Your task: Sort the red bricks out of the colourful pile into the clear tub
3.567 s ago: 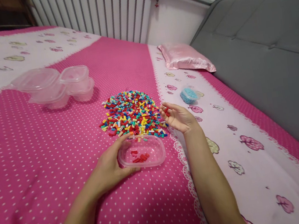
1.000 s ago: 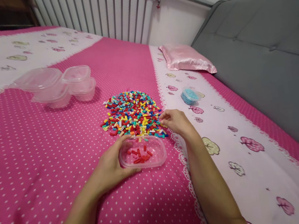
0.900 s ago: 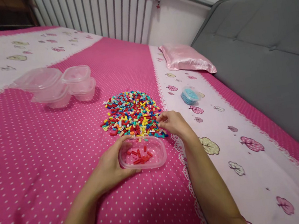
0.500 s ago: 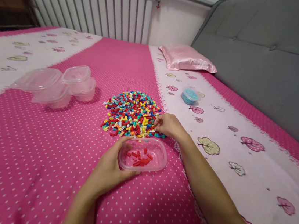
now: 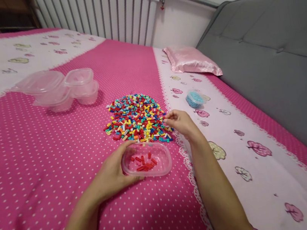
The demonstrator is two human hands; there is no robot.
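Note:
A pile of small coloured bricks (image 5: 135, 116) lies on the pink dotted bedspread (image 5: 33, 154). Just in front of it stands a clear plastic tub (image 5: 164, 158) with several red bricks inside. My left hand (image 5: 112, 172) is wrapped round the tub's left end. My right hand (image 5: 179, 122) hovers at the pile's right edge, fingers pinched together on something small that I cannot make out.
Stacked clear tubs with lids (image 5: 58, 88) sit at the back left. A small tub of blue bricks (image 5: 194, 99) stands right of the pile. A pink pillow (image 5: 191, 61) lies by a grey padded headboard (image 5: 271, 56). A radiator (image 5: 99, 12) lines the far wall.
More red bricks lie in the tub than 3.6 s ago. My right hand dipped into the pile's near right edge and has now lifted back to the right, pinched. The left hand stayed put.

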